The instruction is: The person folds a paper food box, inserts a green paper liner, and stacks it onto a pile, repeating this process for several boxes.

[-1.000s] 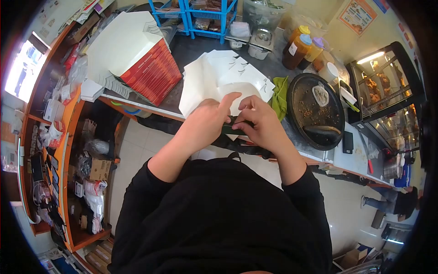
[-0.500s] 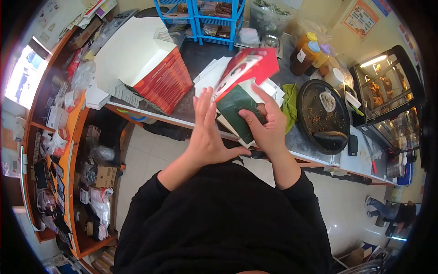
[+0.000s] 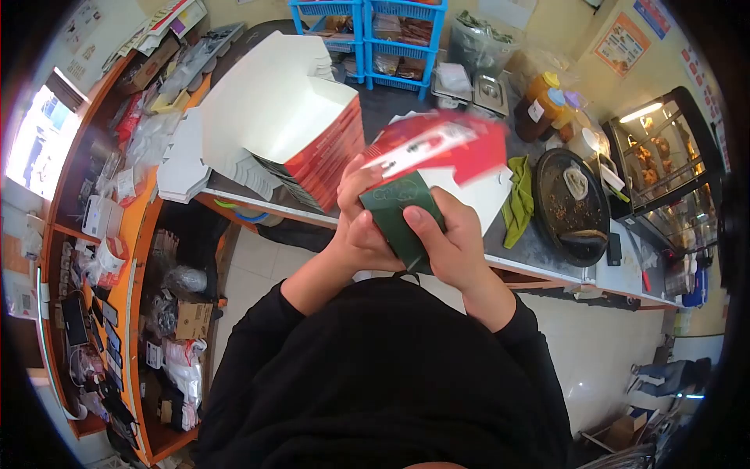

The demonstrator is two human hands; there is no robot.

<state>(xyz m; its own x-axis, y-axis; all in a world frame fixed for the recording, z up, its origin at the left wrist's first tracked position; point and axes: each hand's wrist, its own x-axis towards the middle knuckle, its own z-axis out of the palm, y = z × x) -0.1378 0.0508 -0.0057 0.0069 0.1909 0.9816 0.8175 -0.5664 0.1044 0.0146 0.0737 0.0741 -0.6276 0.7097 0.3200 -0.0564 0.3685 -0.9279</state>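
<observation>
A red and green cardboard box (image 3: 406,207) is held up in front of my chest, its red lid flap (image 3: 441,148) raised and blurred. My left hand (image 3: 363,227) grips the box's left side from behind. My right hand (image 3: 449,234) clasps its green body from the right, thumb across the front. Beneath the box, flat white box blanks (image 3: 480,195) lie on the dark counter (image 3: 539,246).
A tall stack of flat red-edged boxes (image 3: 289,125) stands on the counter to the left. A green cloth (image 3: 517,202), a round dark tray (image 3: 574,207) and sauce bottles (image 3: 543,98) lie right. Blue baskets (image 3: 383,31) sit behind. Orange shelves (image 3: 137,258) line the left.
The flat piece folded on the counter a second ago is now lifted as a box. My left hand went from flat and open beside it to gripping it; the view shifted left.
</observation>
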